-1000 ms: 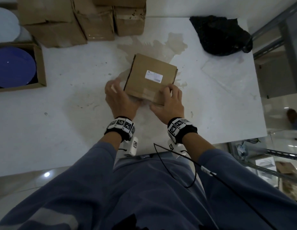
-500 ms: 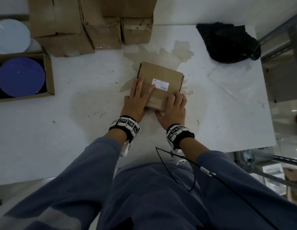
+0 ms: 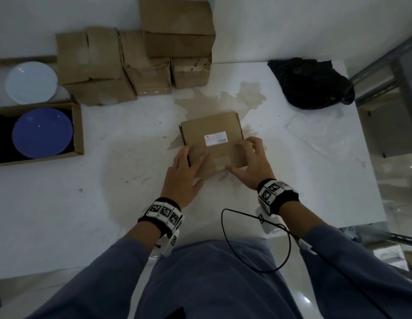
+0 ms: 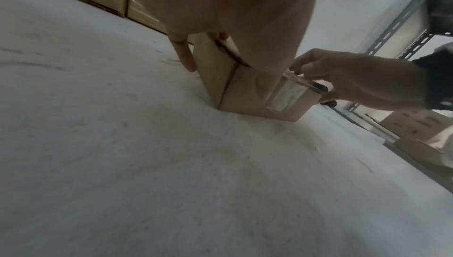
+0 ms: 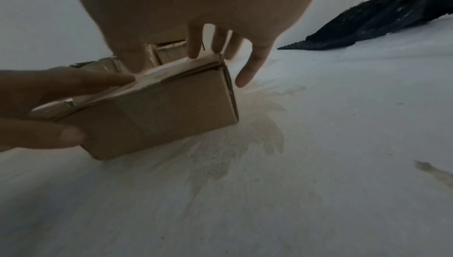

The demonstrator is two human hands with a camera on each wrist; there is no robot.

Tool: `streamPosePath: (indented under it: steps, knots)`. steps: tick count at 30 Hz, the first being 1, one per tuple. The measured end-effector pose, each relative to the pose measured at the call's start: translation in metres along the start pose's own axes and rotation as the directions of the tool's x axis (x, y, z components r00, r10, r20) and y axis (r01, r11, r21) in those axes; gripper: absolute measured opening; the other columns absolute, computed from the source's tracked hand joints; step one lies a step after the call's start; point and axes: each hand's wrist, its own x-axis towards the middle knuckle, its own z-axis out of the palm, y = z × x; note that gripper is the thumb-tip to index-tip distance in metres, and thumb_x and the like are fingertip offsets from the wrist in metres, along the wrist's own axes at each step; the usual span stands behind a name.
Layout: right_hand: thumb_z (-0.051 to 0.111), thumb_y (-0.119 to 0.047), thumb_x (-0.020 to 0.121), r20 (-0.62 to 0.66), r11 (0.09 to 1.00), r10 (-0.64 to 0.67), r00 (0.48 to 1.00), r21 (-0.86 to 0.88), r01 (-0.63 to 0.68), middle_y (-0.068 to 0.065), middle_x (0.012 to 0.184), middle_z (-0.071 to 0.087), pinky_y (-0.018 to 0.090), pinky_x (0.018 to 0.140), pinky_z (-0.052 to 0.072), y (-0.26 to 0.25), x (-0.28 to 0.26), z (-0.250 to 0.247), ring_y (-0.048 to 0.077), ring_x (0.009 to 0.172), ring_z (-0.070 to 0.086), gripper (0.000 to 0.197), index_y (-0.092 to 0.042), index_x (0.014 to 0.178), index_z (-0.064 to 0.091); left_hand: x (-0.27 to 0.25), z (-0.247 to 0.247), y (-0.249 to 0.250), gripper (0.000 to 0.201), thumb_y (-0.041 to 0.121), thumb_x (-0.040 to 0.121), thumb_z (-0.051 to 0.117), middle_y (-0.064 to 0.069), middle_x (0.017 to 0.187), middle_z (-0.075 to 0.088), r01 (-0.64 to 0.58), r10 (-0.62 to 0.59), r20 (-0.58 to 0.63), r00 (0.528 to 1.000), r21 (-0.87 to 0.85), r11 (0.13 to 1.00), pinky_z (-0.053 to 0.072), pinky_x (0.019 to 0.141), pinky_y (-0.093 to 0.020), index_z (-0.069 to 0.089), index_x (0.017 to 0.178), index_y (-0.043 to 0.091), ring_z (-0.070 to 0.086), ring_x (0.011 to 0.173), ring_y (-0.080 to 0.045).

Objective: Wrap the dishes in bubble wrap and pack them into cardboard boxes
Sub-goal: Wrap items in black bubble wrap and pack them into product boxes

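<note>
A small closed cardboard box [image 3: 211, 134] with a white label lies flat on the white table [image 3: 85, 203], in front of me. My left hand [image 3: 186, 169] rests flat on its near-left corner, fingers straight, little finger down the left side. In the left wrist view the palm covers the box [image 4: 245, 90] from above. My right hand [image 3: 251, 160] grips the near-right corner, curled fingers on the lid and thumb along the near edge. In the right wrist view its fingertips [image 5: 196, 52] touch the top of the box [image 5: 159, 116]. A strip of clear tape [image 4: 286, 94] runs over the lid's near edge.
Several closed cardboard boxes [image 3: 154, 65] are stacked at the back. At the left an open box [image 3: 77, 130] holds a blue plate [image 3: 42, 132], with a white plate [image 3: 31, 81] behind it. A black bag [image 3: 308, 84] and clear wrap [image 3: 320, 132] lie to the right, next to metal shelving [image 3: 384, 72].
The box has turned a little counter-clockwise. My left hand slid off the lid's middle to the near-left corner, and my right hand shifted out to the near-right corner.
</note>
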Motion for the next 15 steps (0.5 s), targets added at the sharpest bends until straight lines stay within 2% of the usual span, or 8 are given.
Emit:
streamPosePath:
  steps: [3, 6, 8, 11, 13, 15]
  knots:
    - [0.073, -0.038, 0.079, -0.021, 0.995, 0.042, 0.999, 0.090, -0.040, 0.006, 0.137, 0.034, 0.043, 0.098, 0.048, -0.003, -0.001, 0.011, 0.020, 0.118, 0.043, 0.079, -0.015, 0.144, 0.034, -0.004, -0.009, -0.012, 0.074, 0.037, 0.081, 0.074, -0.010, 0.155, 0.021, -0.037, 0.034, -0.032, 0.999, -0.092, 0.995, 0.046, 0.099, -0.050, 0.039, 0.147, 0.033, 0.028, 0.139, -0.031]
    - [0.058, -0.051, 0.082, 0.028, 1.000, -0.011, 1.000, 0.007, 0.011, 0.006, 0.138, 0.033, 0.048, 0.091, 0.052, -0.011, -0.003, 0.025, 0.028, 0.119, 0.045, 0.075, -0.028, 0.148, 0.031, -0.007, -0.018, -0.023, 0.071, 0.033, 0.077, 0.079, -0.011, 0.152, 0.026, 0.004, -0.009, -0.048, 0.999, -0.109, 0.994, 0.044, 0.103, -0.052, 0.050, 0.141, 0.029, 0.031, 0.138, -0.033]
    - [0.050, -0.058, 0.087, 0.077, 0.998, -0.022, 0.997, -0.060, 0.026, 0.005, 0.142, 0.028, 0.050, 0.087, 0.054, -0.019, -0.001, 0.032, 0.030, 0.122, 0.043, 0.069, -0.039, 0.149, 0.027, -0.012, -0.023, -0.030, 0.067, 0.030, 0.078, 0.079, -0.011, 0.154, 0.022, 0.044, -0.056, -0.070, 0.996, -0.161, 0.986, 0.040, 0.108, -0.046, 0.052, 0.140, 0.028, 0.029, 0.139, -0.032]
    - [0.048, -0.056, 0.094, 0.136, 0.989, -0.008, 0.991, -0.144, 0.027, 0.006, 0.149, 0.021, 0.052, 0.087, 0.054, -0.036, 0.009, 0.041, 0.034, 0.128, 0.041, 0.068, -0.042, 0.153, 0.018, -0.014, -0.028, -0.044, 0.066, 0.025, 0.084, 0.076, -0.005, 0.161, 0.010, 0.101, -0.117, -0.046, 0.992, -0.259, 0.961, 0.041, 0.108, -0.037, 0.047, 0.143, 0.030, 0.037, 0.138, -0.025]
    - [0.044, -0.054, 0.097, 0.154, 0.982, 0.027, 0.988, -0.189, 0.003, 0.008, 0.152, 0.018, 0.052, 0.088, 0.052, -0.049, 0.021, 0.045, 0.036, 0.129, 0.040, 0.066, -0.041, 0.153, 0.011, -0.006, -0.032, -0.055, 0.066, 0.016, 0.086, 0.074, -0.003, 0.163, 0.008, 0.108, -0.130, -0.056, 0.990, -0.294, 0.950, 0.043, 0.108, -0.036, 0.047, 0.144, 0.029, 0.039, 0.138, -0.018]
    - [0.038, -0.054, 0.099, 0.154, 0.974, 0.069, 0.986, -0.222, -0.034, 0.010, 0.153, 0.017, 0.052, 0.087, 0.050, -0.058, 0.034, 0.048, 0.037, 0.127, 0.042, 0.064, -0.041, 0.153, 0.006, 0.011, -0.036, -0.064, 0.068, 0.007, 0.084, 0.074, -0.003, 0.164, 0.009, 0.088, -0.115, -0.073, 0.991, -0.303, 0.949, 0.044, 0.108, -0.039, 0.048, 0.143, 0.028, 0.031, 0.144, -0.018]
